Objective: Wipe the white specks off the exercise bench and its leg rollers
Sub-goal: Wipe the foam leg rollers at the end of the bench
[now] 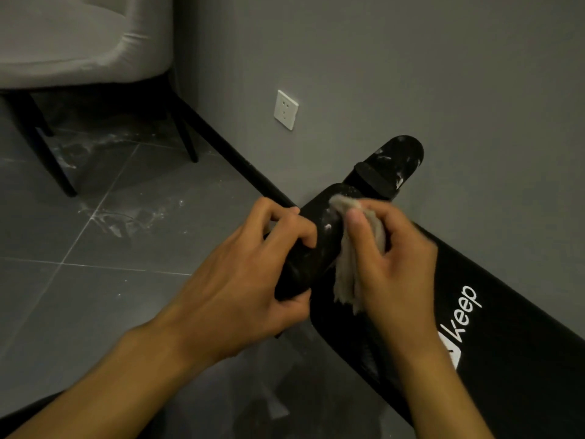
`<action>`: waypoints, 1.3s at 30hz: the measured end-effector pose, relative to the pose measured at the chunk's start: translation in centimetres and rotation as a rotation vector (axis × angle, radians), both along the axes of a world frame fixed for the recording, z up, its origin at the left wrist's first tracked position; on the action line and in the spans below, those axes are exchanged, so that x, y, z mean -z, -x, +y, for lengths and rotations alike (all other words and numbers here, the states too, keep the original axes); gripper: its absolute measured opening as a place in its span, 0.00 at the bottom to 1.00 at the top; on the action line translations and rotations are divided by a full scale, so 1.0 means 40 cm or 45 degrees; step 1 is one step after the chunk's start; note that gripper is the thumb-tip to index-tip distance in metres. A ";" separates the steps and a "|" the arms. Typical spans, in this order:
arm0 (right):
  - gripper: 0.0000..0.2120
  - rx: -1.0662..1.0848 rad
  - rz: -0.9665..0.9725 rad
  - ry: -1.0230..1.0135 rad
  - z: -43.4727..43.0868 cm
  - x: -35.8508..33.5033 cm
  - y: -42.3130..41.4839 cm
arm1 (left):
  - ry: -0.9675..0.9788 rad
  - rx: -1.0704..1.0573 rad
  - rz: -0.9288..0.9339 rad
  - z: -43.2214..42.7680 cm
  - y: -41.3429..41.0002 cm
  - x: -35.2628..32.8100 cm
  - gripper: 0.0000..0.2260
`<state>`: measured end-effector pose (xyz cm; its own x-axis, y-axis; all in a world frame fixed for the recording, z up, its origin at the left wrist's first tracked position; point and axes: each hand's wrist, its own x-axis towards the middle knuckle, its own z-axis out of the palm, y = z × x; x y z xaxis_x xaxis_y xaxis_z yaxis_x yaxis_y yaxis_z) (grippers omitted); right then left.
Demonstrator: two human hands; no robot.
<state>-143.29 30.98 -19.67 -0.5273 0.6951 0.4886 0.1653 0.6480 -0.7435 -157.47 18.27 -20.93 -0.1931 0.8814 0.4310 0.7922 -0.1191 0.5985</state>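
Note:
The black exercise bench (506, 331) runs from lower right toward the wall, with white "keep" lettering on its pad. A near black leg roller (319, 236) lies across its end; a few white specks show on its top. My left hand (253, 280) is wrapped around that roller's left part. My right hand (395, 258) presses a beige cloth (346, 267) against the same roller, the cloth's frayed end hanging down. A far leg roller (392, 163) by the wall carries white smears and specks.
A grey wall with a white socket (286, 109) stands right behind the far roller. A grey upholstered chair (63, 45) with thin black legs sits at upper left. White dust marks the dark tiled floor (126, 217).

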 end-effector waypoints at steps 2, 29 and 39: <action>0.08 -0.150 0.006 -0.039 -0.052 0.013 -0.026 | -0.023 0.004 -0.032 0.002 0.003 0.004 0.23; 0.08 -0.133 -0.092 -0.056 -0.070 -0.015 -0.019 | -0.043 -0.014 0.190 -0.004 0.005 -0.002 0.26; 0.07 0.087 -0.003 -0.011 -0.022 -0.001 0.010 | -0.033 -0.012 0.173 -0.009 0.006 -0.001 0.26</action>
